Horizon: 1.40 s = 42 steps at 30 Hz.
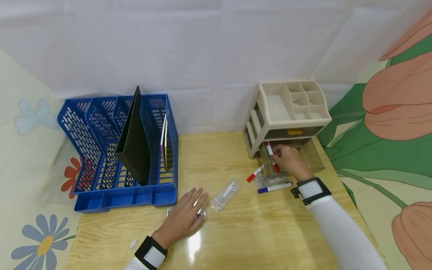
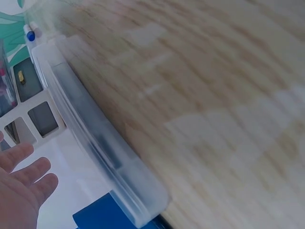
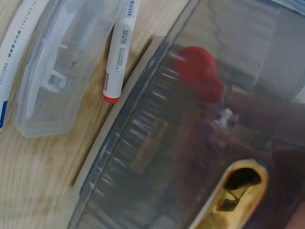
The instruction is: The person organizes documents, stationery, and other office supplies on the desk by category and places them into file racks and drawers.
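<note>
My right hand (image 1: 289,162) reaches into the pulled-out clear drawer (image 1: 313,155) of a beige desk organizer (image 1: 297,125). Its fingertips pinch a white marker with red ends (image 1: 269,148). Through the drawer front in the right wrist view, the marker's red end (image 3: 196,71) shows beside blurred fingers. My left hand (image 1: 183,215) lies with straight, spread fingers over a clear plastic case (image 1: 202,212), covering most of it. In the left wrist view, that case (image 2: 107,138) stretches away from the spread fingers (image 2: 35,174); something dark inside is blurred.
Left of the organizer lie a red-capped marker (image 1: 255,173), a blue-capped marker (image 1: 275,188) and a clear case (image 3: 62,86). A clear packet (image 1: 225,195) sits mid-table. At left stands a blue file rack (image 1: 121,202) holding a black folder (image 1: 135,150) and thin booklets (image 1: 164,142).
</note>
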Each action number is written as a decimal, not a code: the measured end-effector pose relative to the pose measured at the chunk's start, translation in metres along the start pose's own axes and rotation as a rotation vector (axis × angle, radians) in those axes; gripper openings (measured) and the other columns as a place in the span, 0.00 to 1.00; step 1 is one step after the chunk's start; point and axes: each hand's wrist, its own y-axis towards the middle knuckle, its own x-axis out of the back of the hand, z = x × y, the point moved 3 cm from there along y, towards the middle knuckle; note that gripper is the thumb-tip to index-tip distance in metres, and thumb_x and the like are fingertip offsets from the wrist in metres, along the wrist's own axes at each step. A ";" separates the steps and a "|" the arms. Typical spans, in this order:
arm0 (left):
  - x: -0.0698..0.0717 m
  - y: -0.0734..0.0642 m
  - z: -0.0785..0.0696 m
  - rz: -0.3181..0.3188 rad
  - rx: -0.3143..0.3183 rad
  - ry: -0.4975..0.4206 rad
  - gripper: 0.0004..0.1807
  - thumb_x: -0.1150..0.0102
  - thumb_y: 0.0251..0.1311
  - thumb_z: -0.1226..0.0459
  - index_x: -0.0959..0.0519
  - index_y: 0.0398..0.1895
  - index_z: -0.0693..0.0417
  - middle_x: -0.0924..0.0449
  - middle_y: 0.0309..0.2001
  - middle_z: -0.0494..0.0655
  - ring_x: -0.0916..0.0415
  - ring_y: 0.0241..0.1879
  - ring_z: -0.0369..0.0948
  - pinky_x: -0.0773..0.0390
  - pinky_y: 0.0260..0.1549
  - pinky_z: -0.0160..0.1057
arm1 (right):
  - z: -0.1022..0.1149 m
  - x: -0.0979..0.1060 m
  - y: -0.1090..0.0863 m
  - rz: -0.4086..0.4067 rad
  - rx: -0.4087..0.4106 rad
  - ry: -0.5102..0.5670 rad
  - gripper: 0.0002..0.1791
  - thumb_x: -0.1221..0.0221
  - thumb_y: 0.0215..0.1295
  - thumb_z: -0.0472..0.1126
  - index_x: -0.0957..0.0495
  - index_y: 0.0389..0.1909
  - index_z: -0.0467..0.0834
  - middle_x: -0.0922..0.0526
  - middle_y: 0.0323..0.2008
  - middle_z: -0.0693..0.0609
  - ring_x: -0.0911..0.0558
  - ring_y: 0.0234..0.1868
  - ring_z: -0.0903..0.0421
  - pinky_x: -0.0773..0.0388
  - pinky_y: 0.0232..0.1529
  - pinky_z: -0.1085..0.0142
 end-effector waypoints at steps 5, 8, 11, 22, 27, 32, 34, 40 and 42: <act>-0.002 0.004 0.001 -0.006 0.022 -0.005 0.37 0.46 0.62 0.52 0.40 0.73 0.56 0.35 0.70 0.61 0.39 0.68 0.58 0.31 0.62 0.57 | -0.001 -0.001 -0.005 -0.053 0.053 -0.023 0.19 0.45 0.69 0.42 0.24 0.51 0.31 0.17 0.38 0.35 0.19 0.31 0.47 0.19 0.28 0.55; -0.003 0.007 0.001 -0.031 0.035 -0.023 0.37 0.45 0.62 0.53 0.39 0.73 0.56 0.35 0.70 0.61 0.38 0.67 0.58 0.31 0.62 0.57 | 0.004 -0.001 -0.015 -0.177 0.131 -0.048 0.16 0.44 0.68 0.40 0.23 0.48 0.31 0.17 0.35 0.36 0.19 0.29 0.47 0.20 0.26 0.53; -0.004 0.011 0.001 -0.041 0.048 -0.045 0.38 0.46 0.62 0.52 0.41 0.74 0.56 0.37 0.71 0.61 0.40 0.68 0.57 0.32 0.63 0.57 | 0.010 -0.001 -0.028 -0.379 0.251 -0.069 0.12 0.42 0.64 0.36 0.21 0.43 0.31 0.17 0.33 0.37 0.20 0.29 0.45 0.20 0.25 0.51; -0.006 0.037 -0.009 -0.063 0.076 -0.093 0.37 0.45 0.63 0.55 0.42 0.74 0.56 0.37 0.71 0.61 0.42 0.70 0.55 0.37 0.68 0.53 | 0.020 -0.007 -0.082 -0.834 0.484 -0.039 0.09 0.45 0.56 0.27 0.20 0.37 0.30 0.21 0.28 0.37 0.23 0.28 0.44 0.25 0.26 0.51; -0.006 0.048 -0.011 -0.119 0.092 -0.099 0.35 0.46 0.64 0.56 0.40 0.72 0.59 0.35 0.69 0.62 0.41 0.69 0.53 0.34 0.66 0.53 | 0.015 -0.016 -0.097 -0.896 0.487 -0.009 0.09 0.47 0.54 0.27 0.20 0.35 0.30 0.19 0.29 0.37 0.23 0.29 0.44 0.25 0.26 0.51; -0.007 0.058 -0.013 -0.154 0.106 -0.122 0.35 0.44 0.63 0.57 0.38 0.72 0.59 0.34 0.69 0.62 0.38 0.68 0.55 0.32 0.64 0.54 | 0.007 -0.030 -0.108 -0.946 0.519 0.020 0.09 0.48 0.52 0.27 0.20 0.32 0.30 0.20 0.27 0.37 0.24 0.28 0.42 0.27 0.27 0.50; -0.008 0.062 -0.014 -0.160 0.099 -0.127 0.35 0.44 0.62 0.57 0.38 0.71 0.60 0.33 0.68 0.62 0.36 0.66 0.56 0.31 0.63 0.55 | 0.004 -0.036 -0.112 -0.951 0.532 -0.012 0.09 0.48 0.52 0.28 0.20 0.30 0.30 0.21 0.26 0.38 0.24 0.27 0.42 0.28 0.26 0.50; -0.014 0.074 -0.018 -0.170 0.075 -0.107 0.33 0.44 0.62 0.56 0.34 0.69 0.61 0.30 0.66 0.62 0.33 0.65 0.54 0.30 0.63 0.52 | -0.007 -0.058 -0.119 -0.843 0.595 -0.158 0.07 0.46 0.51 0.29 0.20 0.29 0.32 0.19 0.28 0.38 0.23 0.30 0.39 0.24 0.29 0.47; -0.016 0.078 -0.019 -0.173 0.071 -0.108 0.32 0.44 0.62 0.56 0.34 0.68 0.61 0.30 0.65 0.62 0.32 0.64 0.54 0.30 0.63 0.51 | -0.010 -0.064 -0.118 -0.775 0.613 -0.178 0.08 0.45 0.51 0.29 0.19 0.30 0.32 0.18 0.30 0.38 0.22 0.32 0.39 0.24 0.32 0.47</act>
